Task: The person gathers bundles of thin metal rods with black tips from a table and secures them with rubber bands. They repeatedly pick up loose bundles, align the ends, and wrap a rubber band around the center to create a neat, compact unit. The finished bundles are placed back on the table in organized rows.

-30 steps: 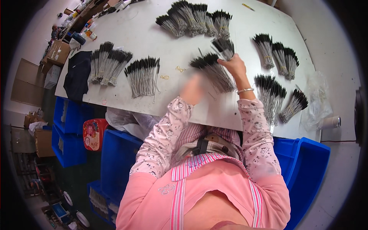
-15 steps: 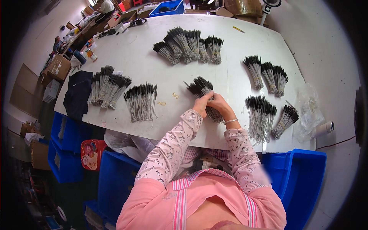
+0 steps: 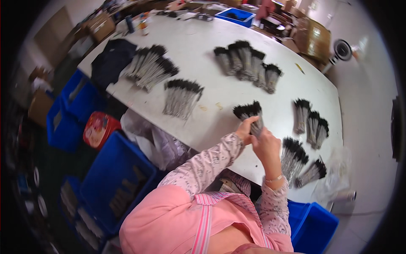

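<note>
Over the table's near edge, my left hand (image 3: 245, 130) is closed around the side of a bundle of thin wire brushes (image 3: 249, 111), its black bristle ends pointing up and away from me. My right hand (image 3: 266, 146) is closed on the lower, silvery wire part of the same bundle, just beside the left. The fingers hide most of the wire ends. A loose group of the same brushes (image 3: 182, 101) lies to the left of my hands. Two small yellowish rubber bands (image 3: 219, 106) lie between that group and the held bundle.
More brush bundles lie at the far middle (image 3: 243, 63), on the left (image 3: 148, 70) and on the right (image 3: 294, 158) of the white table (image 3: 198, 55). Dark cloth (image 3: 112, 63) drapes over the left corner. Blue bins (image 3: 122, 173) stand below, and a clear plastic bag (image 3: 338, 169) is at the right.
The view has turned and shifted, so the table appears tilted. My right hand has slid down toward the bundle's wire ends, while my left stays around it nearer the bristles.
</note>
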A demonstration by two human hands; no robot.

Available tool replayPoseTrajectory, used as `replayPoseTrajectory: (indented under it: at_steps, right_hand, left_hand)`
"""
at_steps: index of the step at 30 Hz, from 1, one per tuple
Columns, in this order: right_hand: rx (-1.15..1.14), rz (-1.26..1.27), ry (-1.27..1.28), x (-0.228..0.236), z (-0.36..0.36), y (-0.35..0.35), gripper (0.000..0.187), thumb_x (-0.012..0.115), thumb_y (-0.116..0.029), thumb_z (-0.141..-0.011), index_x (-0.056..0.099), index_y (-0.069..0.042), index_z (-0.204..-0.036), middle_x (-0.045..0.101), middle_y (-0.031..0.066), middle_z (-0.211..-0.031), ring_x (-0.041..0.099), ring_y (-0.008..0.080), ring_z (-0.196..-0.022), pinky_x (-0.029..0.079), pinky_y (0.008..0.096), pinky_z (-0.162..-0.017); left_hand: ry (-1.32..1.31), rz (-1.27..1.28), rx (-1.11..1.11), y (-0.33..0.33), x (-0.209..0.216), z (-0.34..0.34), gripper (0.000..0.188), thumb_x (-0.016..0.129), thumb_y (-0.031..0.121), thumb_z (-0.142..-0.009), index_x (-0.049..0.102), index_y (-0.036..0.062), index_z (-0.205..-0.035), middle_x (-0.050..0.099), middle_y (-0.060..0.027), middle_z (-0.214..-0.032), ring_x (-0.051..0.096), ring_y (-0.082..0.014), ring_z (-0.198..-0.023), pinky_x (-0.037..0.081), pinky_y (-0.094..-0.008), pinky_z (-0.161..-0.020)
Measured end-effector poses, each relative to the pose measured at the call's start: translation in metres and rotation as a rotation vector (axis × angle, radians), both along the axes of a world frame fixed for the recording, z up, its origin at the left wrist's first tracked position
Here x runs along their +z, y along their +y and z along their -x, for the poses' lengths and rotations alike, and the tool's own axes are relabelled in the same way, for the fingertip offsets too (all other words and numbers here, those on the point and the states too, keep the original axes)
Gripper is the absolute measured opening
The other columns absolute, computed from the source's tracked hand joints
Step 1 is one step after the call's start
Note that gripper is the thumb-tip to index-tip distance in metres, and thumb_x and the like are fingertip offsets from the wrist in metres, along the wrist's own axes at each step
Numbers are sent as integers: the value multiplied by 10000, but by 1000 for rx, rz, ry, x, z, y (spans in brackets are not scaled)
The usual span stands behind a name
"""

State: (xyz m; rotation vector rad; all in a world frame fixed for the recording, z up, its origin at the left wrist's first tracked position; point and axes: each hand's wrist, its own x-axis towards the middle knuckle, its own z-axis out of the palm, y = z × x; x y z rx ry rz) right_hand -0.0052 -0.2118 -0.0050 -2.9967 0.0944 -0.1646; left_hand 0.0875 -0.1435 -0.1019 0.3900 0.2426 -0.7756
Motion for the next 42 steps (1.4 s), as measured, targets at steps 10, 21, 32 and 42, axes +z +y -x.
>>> replayPoseTrajectory:
  at_steps: [10, 21, 32, 42]
  right_hand:
    - [210, 96, -169, 110, -31, 13, 436, 669, -368, -786, 615, 29, -614, 608, 226, -630, 630, 366, -618, 500, 425, -569]
    - [254, 132, 114, 33, -101, 5, 317, 665, -286, -725, 677, 30, -701, 634, 239, -718, 636, 385, -686, 523, 429, -677]
    - [184, -43, -76, 51, -10, 9, 502, 702, -477, -749, 569, -2, -841, 603, 176, -816, 632, 358, -727, 517, 417, -629]
    - [98, -36, -343, 63, 6, 25, 275, 677, -281, -785, 589, -24, -740, 593, 158, -700, 606, 335, -659, 481, 415, -584]
  left_hand:
    - [415, 475, 31, 5, 84, 30, 255, 599, 337, -858, 579, 107, -967, 644, -68, -931, 616, -237, -886, 510, -442, -841]
    - [585, 504, 152, -4, 23, 12, 226, 511, 330, -914, 624, 146, -982, 664, -72, -1012, 618, -260, -984, 489, -452, -898]
    - [-250, 401, 87, -5, 27, 50, 538, 453, 535, -909, 471, 69, -1177, 508, -107, -1102, 501, -267, -1057, 435, -420, -911]
    - [320, 530, -14, 8, 56, 69, 269, 464, 318, -918, 586, 81, -949, 630, -94, -951, 606, -228, -896, 503, -395, -830]
